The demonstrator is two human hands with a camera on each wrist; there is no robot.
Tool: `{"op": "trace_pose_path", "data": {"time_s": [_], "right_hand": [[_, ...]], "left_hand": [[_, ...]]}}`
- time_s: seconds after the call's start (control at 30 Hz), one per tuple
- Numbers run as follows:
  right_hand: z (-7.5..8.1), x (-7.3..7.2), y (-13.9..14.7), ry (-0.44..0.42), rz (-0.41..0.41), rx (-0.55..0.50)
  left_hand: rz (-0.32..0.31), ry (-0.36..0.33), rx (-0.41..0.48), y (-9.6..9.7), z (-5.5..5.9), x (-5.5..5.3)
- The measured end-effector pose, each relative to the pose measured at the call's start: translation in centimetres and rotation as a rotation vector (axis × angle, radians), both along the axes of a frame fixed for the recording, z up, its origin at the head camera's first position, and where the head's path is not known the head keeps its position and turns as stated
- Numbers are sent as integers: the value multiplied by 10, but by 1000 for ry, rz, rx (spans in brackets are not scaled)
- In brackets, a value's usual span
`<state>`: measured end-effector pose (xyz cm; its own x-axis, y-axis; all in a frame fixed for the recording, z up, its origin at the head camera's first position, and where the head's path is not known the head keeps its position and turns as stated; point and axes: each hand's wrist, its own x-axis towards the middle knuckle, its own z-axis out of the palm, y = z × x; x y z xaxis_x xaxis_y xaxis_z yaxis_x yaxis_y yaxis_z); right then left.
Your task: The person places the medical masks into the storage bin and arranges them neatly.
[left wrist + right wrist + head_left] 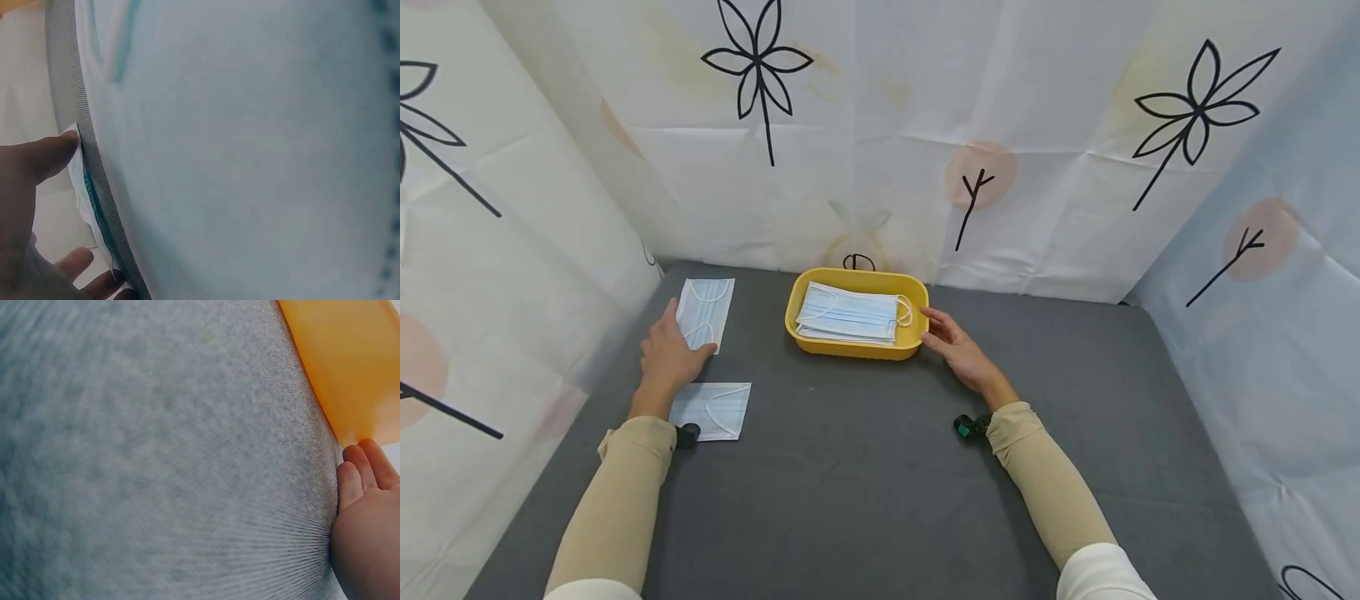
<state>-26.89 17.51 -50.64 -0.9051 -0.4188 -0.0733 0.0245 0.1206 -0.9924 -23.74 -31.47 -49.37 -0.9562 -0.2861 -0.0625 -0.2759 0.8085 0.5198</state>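
Observation:
In the head view a pale blue pleated face mask (pixel 706 312) with white ear loops lies at the far left of the table. My left hand (pixel 672 354) spans its near end, thumb at the near right corner and fingers along the left edge. Its thumb (pixel 62 149) touches the mask's edge in the left wrist view. A second face mask (pixel 724 412) lies flat just nearer, beside the left wrist. My right hand (pixel 958 354) rests its fingertips at the right end of a yellow basket (pixel 857 350), fingers loosely extended. Stacked face masks (pixel 850 315) lie inside the basket.
The grey tabletop (pixel 850 483) runs up to white printed curtains (pixel 880 192) at the back and both sides. The basket stands near the back edge, right of the two laid-out masks. A dark wrist device (pixel 970 427) sits on the right wrist.

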Motion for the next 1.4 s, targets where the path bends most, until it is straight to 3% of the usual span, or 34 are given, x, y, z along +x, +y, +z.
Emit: {"op": "trace_pose_path", "data": {"time_s": [0.37, 0.6, 0.83, 1.03, 1.4], "right_hand": [[0, -1, 2, -5, 0, 17], [1, 2, 1, 2, 2, 13], [1, 1, 1, 10, -1, 6], [0, 0, 2, 6, 1, 10], [1, 1, 2, 9, 6, -1]], "left_hand": [[26, 71, 39, 2, 4, -2], [100, -5, 162, 0, 5, -1], [155, 22, 250, 3, 10, 1], [241, 3, 339, 3, 14, 2], [302, 0, 679, 4, 17, 0]]}}
